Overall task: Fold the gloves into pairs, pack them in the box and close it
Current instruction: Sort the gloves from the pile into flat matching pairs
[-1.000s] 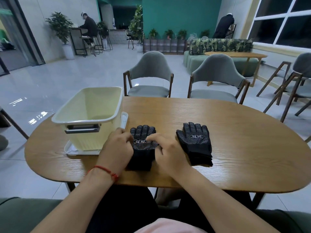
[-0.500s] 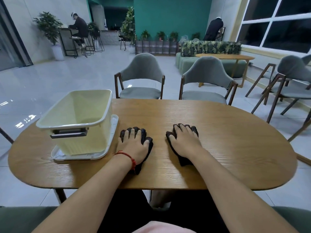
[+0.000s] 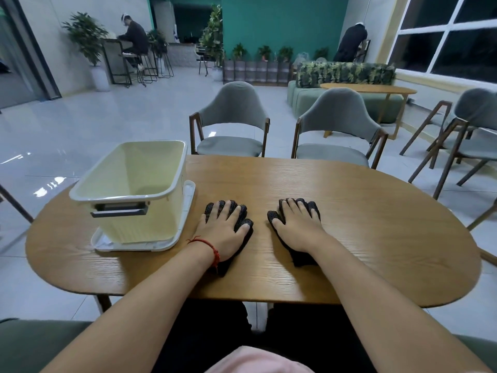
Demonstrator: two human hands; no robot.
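Two piles of black gloves are lying on the wooden table (image 3: 349, 211), side by side with a bare strip of wood between them. One pile, the left gloves (image 3: 243, 220), is sitting just beside the box. The other pile, the right gloves (image 3: 313, 207), is sitting nearer the middle of the table. The left hand (image 3: 224, 230) is pressing flat on the left gloves with its fingers spread wide, not gripping anything. The right hand (image 3: 297, 230) is pressing flat on the right gloves the same way, fingers spread and nothing pinched. The hands are staying apart from each other. Black glove tips are poking out past the fingers of both hands. A red string bracelet (image 3: 212, 247) is sitting on the left wrist. The pale yellow box (image 3: 161, 211) is standing open at the left end of the table, and nothing is showing inside it. The box is standing on its white lid (image 3: 188, 211), which is lying flat under it. Two grey chairs (image 3: 234, 117) are standing on the far side of the table
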